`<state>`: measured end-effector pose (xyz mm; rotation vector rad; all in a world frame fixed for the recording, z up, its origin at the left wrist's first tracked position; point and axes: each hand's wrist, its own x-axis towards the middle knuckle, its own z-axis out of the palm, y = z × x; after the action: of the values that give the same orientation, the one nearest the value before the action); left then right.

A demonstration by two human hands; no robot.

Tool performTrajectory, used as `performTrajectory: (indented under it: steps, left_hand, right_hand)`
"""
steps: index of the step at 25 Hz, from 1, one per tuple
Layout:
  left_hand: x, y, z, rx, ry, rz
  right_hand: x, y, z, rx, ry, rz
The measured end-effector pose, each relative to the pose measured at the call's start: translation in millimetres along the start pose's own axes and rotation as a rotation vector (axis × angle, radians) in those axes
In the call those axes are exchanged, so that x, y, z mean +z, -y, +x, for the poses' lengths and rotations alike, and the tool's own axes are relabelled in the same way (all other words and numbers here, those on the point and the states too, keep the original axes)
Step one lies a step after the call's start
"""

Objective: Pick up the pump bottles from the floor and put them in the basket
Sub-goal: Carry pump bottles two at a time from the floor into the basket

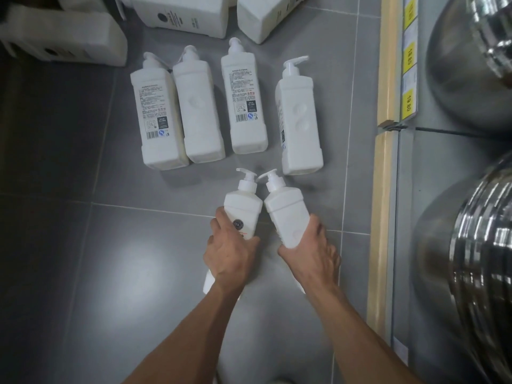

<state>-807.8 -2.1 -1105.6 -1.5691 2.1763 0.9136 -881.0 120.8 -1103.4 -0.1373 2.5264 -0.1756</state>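
My left hand [230,252] grips a white pump bottle [243,205] with a round dark logo, pump pointing away from me. My right hand [313,252] grips a second white pump bottle [286,210] beside it, tilted slightly left. The two held bottles nearly touch at the shoulders. Beyond them several more white pump bottles lie flat on the grey tiled floor in a row: two side by side at the left [159,120], one in the middle [246,106], one at the right [300,126]. No basket is in view.
White bottles or cartons [182,15] lie along the far edge of the floor. On the right runs a wooden shelf edge [383,167] with yellow price tags, holding large shiny steel bowls [476,245].
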Motion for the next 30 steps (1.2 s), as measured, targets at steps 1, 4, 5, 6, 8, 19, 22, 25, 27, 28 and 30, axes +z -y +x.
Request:
performTrajectory:
  steps: [1,4,5,6,8,19,22,25,27,28,30]
  left_hand:
    - [-3.1,1.0,-0.8,0.014,-0.001,0.007]
    - [-25.2,4.4,-5.5,0.064,-0.002,0.050]
    - [-37.4,4.7,-8.7,0.072,-0.010,0.063]
    - [-52.8,3.6,-14.1,0.076,-0.023,0.072]
    - [-85.7,-0.8,-29.5,0.087,-0.045,0.073]
    - [-326.4,-49.6,-186.5,0.031,-0.126,0.040]
    - [-390.6,-63.3,-238.2,0.077,-0.134,0.038]
    - [-440.8,-74.0,-283.0,0.129,-0.149,0.049]
    - [-474.7,-80.5,-315.9,0.147,-0.149,0.058]
    - [-490.9,-83.5,-332.4,0.162,-0.146,0.054]
    - [-522.3,-86.5,-363.4,0.184,-0.142,0.038]
  right_hand:
    - [-3.0,1.4,-1.2,0.001,0.000,0.002]
    - [-21.0,6.7,-10.3,0.009,0.002,0.023]
    - [-30.3,9.8,-16.1,0.012,0.000,0.032]
    - [-41.8,14.6,-23.8,0.014,0.000,0.041]
    - [-65.3,24.0,-42.9,0.002,-0.004,0.059]
    - [-273.4,81.4,-215.6,-0.040,-0.031,0.050]
    - [-329.9,92.3,-274.4,-0.041,-0.011,0.042]
    - [-375.6,102.5,-326.1,-0.053,-0.032,0.075]
    - [-406.5,108.7,-362.4,-0.057,-0.051,0.086]
    - [-421.4,112.1,-381.5,-0.059,-0.058,0.091]
    - [-449.7,117.9,-418.8,-0.062,-0.067,0.103]
